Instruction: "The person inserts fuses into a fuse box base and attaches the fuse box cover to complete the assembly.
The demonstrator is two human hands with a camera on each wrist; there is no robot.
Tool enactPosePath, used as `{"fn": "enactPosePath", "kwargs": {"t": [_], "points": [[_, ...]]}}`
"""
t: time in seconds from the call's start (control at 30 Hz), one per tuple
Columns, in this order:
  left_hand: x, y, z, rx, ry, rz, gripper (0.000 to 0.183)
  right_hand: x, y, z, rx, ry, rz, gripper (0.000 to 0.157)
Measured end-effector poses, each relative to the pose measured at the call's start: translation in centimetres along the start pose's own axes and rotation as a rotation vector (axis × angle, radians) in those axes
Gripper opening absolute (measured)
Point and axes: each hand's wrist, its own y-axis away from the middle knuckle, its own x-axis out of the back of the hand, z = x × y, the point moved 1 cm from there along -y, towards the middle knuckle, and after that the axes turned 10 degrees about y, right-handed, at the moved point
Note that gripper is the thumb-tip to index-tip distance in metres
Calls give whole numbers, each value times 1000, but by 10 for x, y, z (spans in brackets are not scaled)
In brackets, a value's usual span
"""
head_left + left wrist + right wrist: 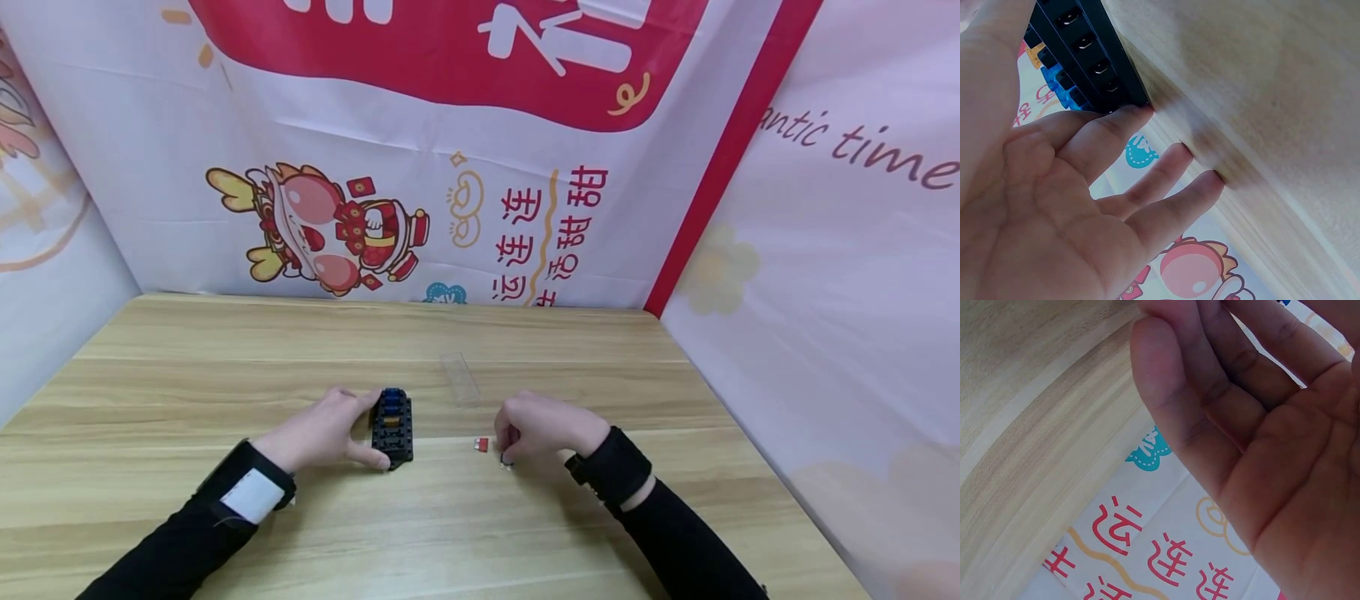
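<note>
A black fuse block [392,446] stands lengthwise on the table, with blue and orange blade fuses set in its far half. My left hand [333,433] grips it by the ends, thumb at the near end and index finger at the far end. In the left wrist view, the other fingertips [1210,181] rest on the wood beside the block. To the right, my right hand [543,425] pinches a small dark blade fuse [507,463] low over the table, its metal prongs showing. A red blade fuse [482,445] lies just left of that hand.
A clear plastic cover [460,377] lies behind, between the two hands. The wooden table [420,533] ends at a printed cloth backdrop [465,125] at the back. Another printed cloth [825,292] hangs along the right side.
</note>
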Motion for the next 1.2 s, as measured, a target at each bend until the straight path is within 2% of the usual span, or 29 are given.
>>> {"fn": "enactPosePath", "kwargs": {"t": [0.37,0.8,1.2], "points": [[-2,0,-1,13,3,-6,106,-4,-1,3,30,-5,4,8],[1,-2,0,15,-9,-3,108,-1,-1,3,-7,-32,-10,8],[-2,-3,-3,23,-4,-6,108,-4,-4,1,-7,0,0,11]]}}
